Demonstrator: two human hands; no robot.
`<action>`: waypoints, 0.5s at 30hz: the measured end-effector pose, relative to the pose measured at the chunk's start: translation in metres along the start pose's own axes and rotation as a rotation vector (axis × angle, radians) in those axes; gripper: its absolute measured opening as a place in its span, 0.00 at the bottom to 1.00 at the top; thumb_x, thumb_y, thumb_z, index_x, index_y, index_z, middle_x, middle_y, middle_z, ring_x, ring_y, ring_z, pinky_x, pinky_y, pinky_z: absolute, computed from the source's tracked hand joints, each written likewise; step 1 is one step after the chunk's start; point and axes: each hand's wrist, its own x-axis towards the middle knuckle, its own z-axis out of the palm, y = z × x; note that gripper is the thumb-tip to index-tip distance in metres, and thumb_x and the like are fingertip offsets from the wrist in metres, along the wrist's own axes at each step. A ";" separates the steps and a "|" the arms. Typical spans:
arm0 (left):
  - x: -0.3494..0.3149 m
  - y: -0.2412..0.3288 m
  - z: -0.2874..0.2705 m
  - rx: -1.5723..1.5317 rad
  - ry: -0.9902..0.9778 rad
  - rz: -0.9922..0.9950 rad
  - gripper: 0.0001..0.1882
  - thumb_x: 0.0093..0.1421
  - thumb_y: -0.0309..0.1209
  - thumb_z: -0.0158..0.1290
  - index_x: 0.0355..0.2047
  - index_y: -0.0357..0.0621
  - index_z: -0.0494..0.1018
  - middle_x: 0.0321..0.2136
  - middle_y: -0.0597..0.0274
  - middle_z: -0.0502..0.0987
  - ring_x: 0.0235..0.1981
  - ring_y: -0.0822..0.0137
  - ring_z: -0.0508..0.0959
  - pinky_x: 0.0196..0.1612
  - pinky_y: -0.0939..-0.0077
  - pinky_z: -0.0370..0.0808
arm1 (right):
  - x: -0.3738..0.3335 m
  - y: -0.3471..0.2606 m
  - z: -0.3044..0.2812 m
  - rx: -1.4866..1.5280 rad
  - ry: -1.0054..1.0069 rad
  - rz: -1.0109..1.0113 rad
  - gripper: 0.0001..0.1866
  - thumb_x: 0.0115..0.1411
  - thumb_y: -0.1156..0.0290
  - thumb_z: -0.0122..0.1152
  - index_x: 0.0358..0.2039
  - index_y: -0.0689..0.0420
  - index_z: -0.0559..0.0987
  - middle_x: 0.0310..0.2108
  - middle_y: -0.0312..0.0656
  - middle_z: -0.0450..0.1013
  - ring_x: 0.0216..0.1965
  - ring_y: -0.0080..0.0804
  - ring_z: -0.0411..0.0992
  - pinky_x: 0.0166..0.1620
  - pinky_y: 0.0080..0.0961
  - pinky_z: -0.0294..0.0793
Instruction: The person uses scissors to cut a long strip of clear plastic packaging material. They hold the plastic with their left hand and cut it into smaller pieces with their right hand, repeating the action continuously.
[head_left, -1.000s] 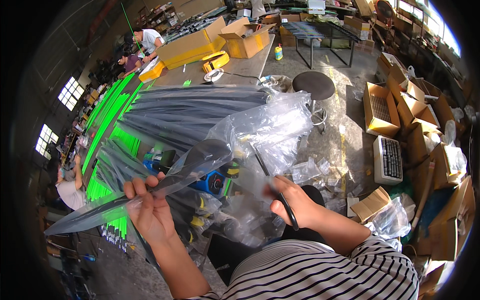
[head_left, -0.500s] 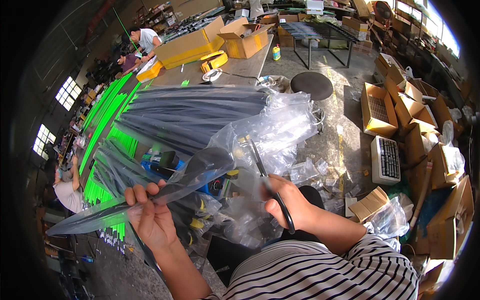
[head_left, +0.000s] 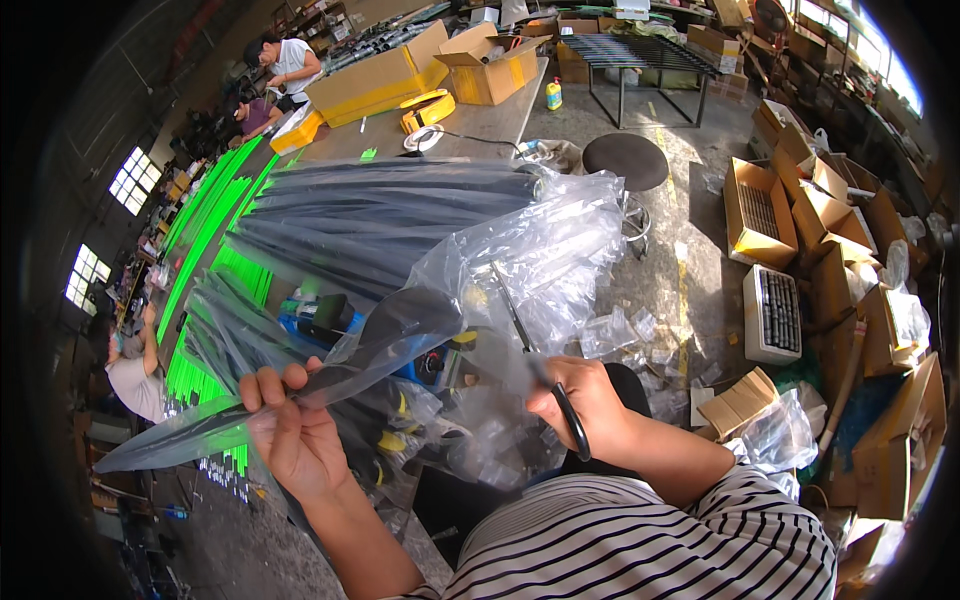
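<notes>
My left hand (head_left: 298,435) grips a long, dark, flat-ended piece inside a clear plastic sleeve (head_left: 410,320), its fingers closed round the middle. The sleeve tapers to a point at the left, and its wide dark end lies toward the scissors. In my right hand (head_left: 590,405) is a pair of scissors (head_left: 572,420) with black handles, the blades pointing up and away beside the sleeve's wide end. Whether the blades touch the plastic I cannot tell. Behind both hands lies a large bundle of similar dark wrapped pieces (head_left: 370,220), with loose clear plastic (head_left: 540,240) at its right end.
Bright green rods (head_left: 210,225) line the table's left side. Cardboard boxes (head_left: 385,80) and yellow tape (head_left: 428,108) sit farther back. A round stool (head_left: 625,162) stands beyond the plastic. Open cartons (head_left: 760,215) fill the right side. Co-workers (head_left: 290,65) work at the far left.
My left hand and the sleeve have shifted slightly left. The scissors stay in my right hand, almost in place. A far co-worker's upright green rod no longer shows.
</notes>
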 end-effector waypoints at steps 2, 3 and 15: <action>-0.001 -0.002 0.002 -0.012 0.063 0.016 0.15 0.51 0.13 0.43 0.35 0.45 0.55 0.31 0.65 0.61 0.41 0.64 0.68 0.55 0.59 0.58 | -0.001 -0.002 0.000 0.016 -0.003 0.017 0.26 0.49 0.50 0.56 0.15 0.63 0.67 0.14 0.48 0.61 0.17 0.48 0.62 0.21 0.34 0.61; -0.001 -0.002 0.003 -0.019 0.092 0.025 0.16 0.50 0.13 0.43 0.34 0.45 0.54 0.30 0.64 0.61 0.40 0.62 0.69 0.54 0.56 0.60 | 0.000 -0.002 -0.001 0.031 -0.012 0.024 0.26 0.49 0.49 0.55 0.16 0.63 0.67 0.15 0.48 0.61 0.17 0.47 0.62 0.21 0.34 0.61; -0.003 -0.002 0.007 -0.064 0.051 0.005 0.17 0.49 0.11 0.42 0.33 0.44 0.54 0.29 0.64 0.60 0.39 0.62 0.69 0.53 0.55 0.62 | 0.012 -0.009 -0.011 -0.041 -0.052 -0.029 0.31 0.50 0.41 0.47 0.18 0.63 0.65 0.18 0.47 0.59 0.20 0.44 0.60 0.25 0.33 0.60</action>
